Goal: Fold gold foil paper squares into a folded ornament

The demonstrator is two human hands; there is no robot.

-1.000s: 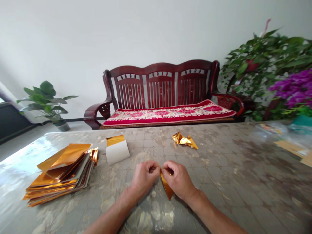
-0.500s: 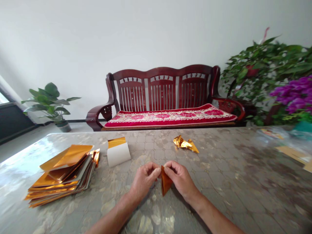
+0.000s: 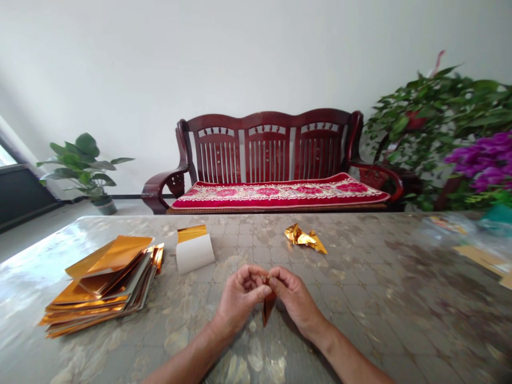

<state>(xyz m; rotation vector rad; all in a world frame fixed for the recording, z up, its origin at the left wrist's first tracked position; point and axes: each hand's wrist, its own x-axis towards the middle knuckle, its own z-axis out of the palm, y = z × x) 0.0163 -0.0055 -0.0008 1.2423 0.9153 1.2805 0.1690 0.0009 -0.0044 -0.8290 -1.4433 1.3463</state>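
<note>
Together, both hands (image 3: pixel 240 293) (image 3: pixel 298 300) pinching, plain gold paper (image 3: pixel 269 308)

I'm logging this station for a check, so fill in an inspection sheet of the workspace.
Surface: table, patterned and glossy.
Job's things: folded foil between the hands; uneven stack of gold sheets at left; part-gold, part-pale sheet near it; creased gold foil beyond the hands.
Clutter: clear plastic and brown card at right.
Hands: left hand and right hand, fingertips together at the folded foil's top.
Cables: nothing seen.
Surroundings: wooden bench with red mat; potted plant at left; purple flowers at right.
</note>
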